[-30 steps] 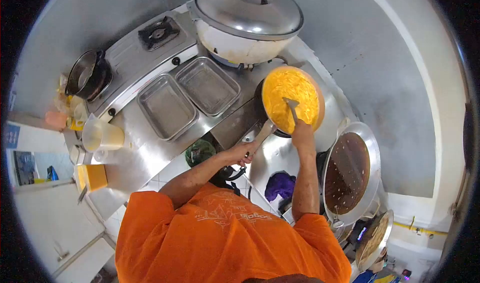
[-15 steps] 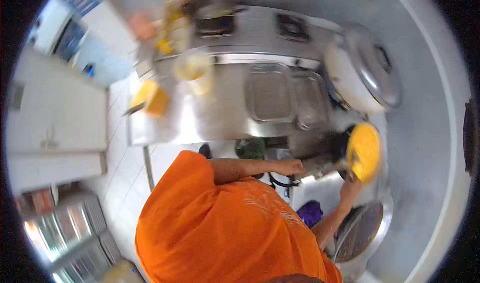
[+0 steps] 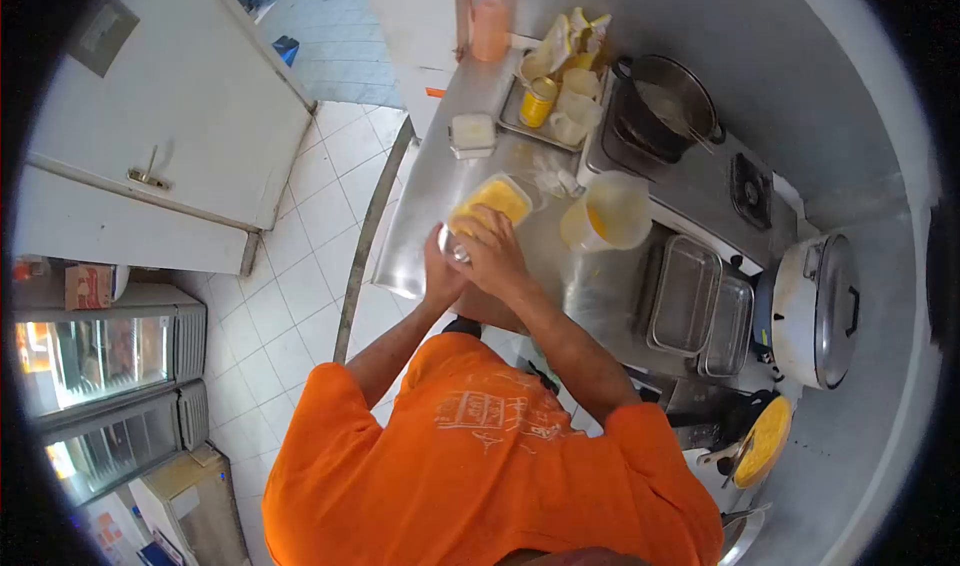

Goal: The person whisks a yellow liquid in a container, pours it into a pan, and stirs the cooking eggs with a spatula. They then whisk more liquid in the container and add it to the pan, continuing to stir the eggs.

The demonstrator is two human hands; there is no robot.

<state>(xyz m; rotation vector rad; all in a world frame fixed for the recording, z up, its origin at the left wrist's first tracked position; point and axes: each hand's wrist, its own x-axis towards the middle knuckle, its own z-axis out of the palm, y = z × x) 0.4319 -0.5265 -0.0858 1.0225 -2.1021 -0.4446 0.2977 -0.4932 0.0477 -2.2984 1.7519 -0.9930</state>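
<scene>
A clear rectangular tub of yellow food (image 3: 500, 200) lies tilted near the steel counter's front left corner. My right hand (image 3: 490, 258) reaches over the tub's near end, its fingers bent and pressed together. Close beside it, my left hand (image 3: 441, 272) is closed at the tub's near corner. Between the two hands shows a small shiny piece (image 3: 458, 252); its kind is hidden by my fingers. A translucent pitcher (image 3: 628, 211) with yellow residue lies to the right of the tub. Behind the tub sits a small white lidded container (image 3: 473, 132).
A tray holds a yellow can (image 3: 538, 102), cups and packets. On the stove sits a dark pot (image 3: 665, 106). To the right are steel trays (image 3: 686, 294), a big lidded pot (image 3: 812, 311) and a round yellow disc (image 3: 764, 440) with a handle. The counter's edge (image 3: 398, 288) is near my hands.
My hands have moved from the right side, where the right one was at the yellow disc's handle, over to the tub on the left. The view has turned left. The disc stays at the right.
</scene>
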